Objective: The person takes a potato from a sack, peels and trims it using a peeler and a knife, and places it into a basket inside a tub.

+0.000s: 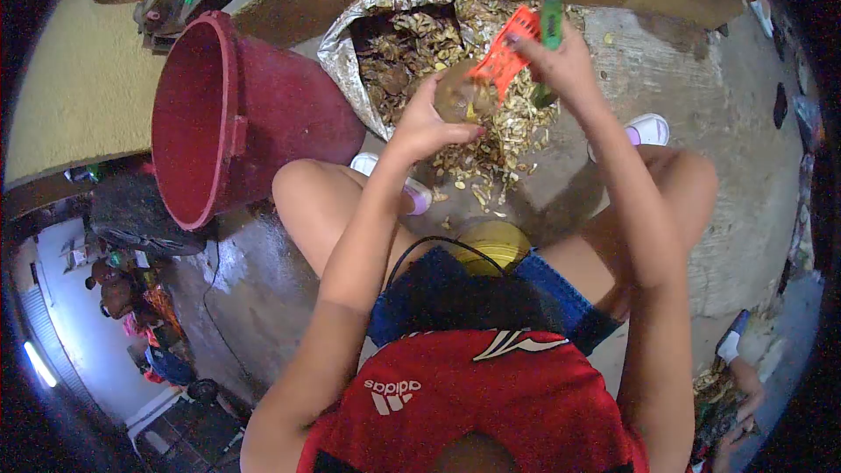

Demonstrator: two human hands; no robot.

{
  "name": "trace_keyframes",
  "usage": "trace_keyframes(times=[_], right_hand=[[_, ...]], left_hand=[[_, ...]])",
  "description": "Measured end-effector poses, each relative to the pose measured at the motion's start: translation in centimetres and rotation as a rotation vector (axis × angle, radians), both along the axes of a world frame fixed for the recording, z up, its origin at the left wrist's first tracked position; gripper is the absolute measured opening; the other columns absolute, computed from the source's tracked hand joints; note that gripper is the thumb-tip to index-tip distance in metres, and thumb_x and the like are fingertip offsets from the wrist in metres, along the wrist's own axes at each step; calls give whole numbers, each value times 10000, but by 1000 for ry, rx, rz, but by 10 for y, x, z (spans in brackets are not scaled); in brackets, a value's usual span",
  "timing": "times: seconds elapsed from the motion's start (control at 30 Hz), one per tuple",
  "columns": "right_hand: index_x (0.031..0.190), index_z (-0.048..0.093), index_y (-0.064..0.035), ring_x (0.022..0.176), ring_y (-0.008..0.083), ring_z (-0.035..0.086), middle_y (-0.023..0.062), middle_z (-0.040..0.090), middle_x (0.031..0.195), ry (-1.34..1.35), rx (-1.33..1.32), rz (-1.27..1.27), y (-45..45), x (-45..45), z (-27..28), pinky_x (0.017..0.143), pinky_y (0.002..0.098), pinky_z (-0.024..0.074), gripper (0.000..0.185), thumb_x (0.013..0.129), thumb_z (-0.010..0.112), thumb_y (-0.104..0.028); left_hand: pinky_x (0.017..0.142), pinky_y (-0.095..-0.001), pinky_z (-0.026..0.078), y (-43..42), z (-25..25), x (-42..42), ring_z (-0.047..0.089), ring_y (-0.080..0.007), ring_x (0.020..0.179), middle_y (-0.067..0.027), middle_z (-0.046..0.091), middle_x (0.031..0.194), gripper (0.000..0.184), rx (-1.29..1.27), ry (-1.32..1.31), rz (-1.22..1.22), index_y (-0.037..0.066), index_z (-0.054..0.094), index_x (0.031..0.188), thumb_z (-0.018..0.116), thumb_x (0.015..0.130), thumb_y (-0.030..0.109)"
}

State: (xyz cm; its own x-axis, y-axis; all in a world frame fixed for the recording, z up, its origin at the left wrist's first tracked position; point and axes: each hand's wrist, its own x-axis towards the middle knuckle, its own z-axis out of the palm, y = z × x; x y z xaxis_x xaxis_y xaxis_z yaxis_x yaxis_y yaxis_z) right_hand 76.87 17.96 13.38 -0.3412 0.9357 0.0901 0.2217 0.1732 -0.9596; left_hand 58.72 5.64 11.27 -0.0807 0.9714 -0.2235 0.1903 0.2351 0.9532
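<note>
Along the left of the concrete floor, a big red bucket lies tilted, its mouth turned away from the person. Just beside it, towards the floor's far edge, is a pale sack with brown pieces inside; peelings spread from its right side. The left hand has its fingers curled around a brown vegetable, above the peelings. The right hand grips an orange tool beside it, so the step looks like peeling; blur hides whether they touch. The next stroke calls, I think, for a steady left hold and a thumb kept clear. A green handle, also in the right hand, could hinder this stroke.
</note>
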Motion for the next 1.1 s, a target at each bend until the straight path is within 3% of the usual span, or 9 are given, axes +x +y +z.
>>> trace_keyframes(times=[0.07, 0.17, 0.3, 0.4, 0.53, 0.67, 0.73, 0.83, 1.1], right_hand=[[940, 572, -32, 705, 235, 598, 114, 619, 795, -47, 61, 73, -15, -9, 0, 669, 349, 461, 396, 709, 690, -331], [882, 548, -39, 493, 77, 474, -3, 547, 632, -19, 148, 109, -16, -16, -3, 451, 237, 382, 296, 748, 679, -268], [1004, 553, -49, 774, 315, 610, 156, 621, 821, -77, 167, 7, -2, -15, -19, 702, 387, 467, 446, 700, 685, -349], [921, 575, -39, 745, 317, 606, 153, 624, 796, -169, 217, -131, 29, 4, -19, 680, 388, 467, 403, 703, 678, -363], [897, 580, -45, 710, 291, 602, 134, 624, 759, -172, 192, -313, 64, 19, -43, 659, 375, 466, 374, 705, 683, -350], [899, 576, -35, 691, 277, 598, 127, 619, 734, -50, 83, -215, 47, 13, -21, 655, 362, 464, 380, 705, 690, -341], [902, 571, -23, 691, 275, 595, 131, 620, 749, 19, -85, -119, 29, 7, -7, 660, 357, 463, 385, 708, 693, -333], [902, 566, -16, 721, 290, 601, 142, 621, 784, -141, -30, -27, -2, -15, -8, 679, 365, 465, 379, 706, 696, -313], [925, 556, -42, 793, 330, 597, 173, 612, 824, -92, 184, 41, -8, -23, -10, 707, 393, 464, 399, 704, 679, -351]], left_hand=[[934, -300, 368, 0, -2, 0, 500, -182, 1043, -95, 515, 1132, 880, 54, 70, 7, -11, 324, 1264, 768, 510, 76], [928, -305, 376, -2, -2, 2, 499, -203, 1048, -125, 510, 1133, 866, 79, 123, 9, -27, 353, 1239, 752, 483, 109], [922, -307, 383, 4, 21, 6, 504, -211, 1047, -137, 508, 1137, 844, 72, 252, -21, -32, 384, 1221, 743, 474, 123], [907, -297, 392, 6, -15, -10, 513, -202, 1029, -126, 511, 1139, 835, 130, 250, -31, -26, 394, 1219, 743, 475, 122], [901, -281, 386, -1, 3, 2, 506, -188, 1027, -112, 513, 1132, 833, 59, 31, -28, -18, 396, 1220, 760, 487, 136], [915, -296, 385, 1, -10, -4, 506, -181, 1028, -98, 516, 1131, 816, 103, 198, 13, -5, 353, 1237, 763, 538, 91], [913, -313, 388, 3, -17, -7, 507, -221, 1035, -133, 512, 1124, 854, 116, 204, 43, -12, 382, 1219, 786, 489, 175], [912, -331, 393, 5, -19, -5, 509, -261, 1036, -164, 509, 1117, 883, 141, 280, 95, -14, 399, 1207, 793, 457, 237], [914, -343, 393, 4, -2, 2, 502, -298, 1050, -190, 503, 1125, 857, 145, 425, 49, -3, 421, 1198, 750, 438, 217]])
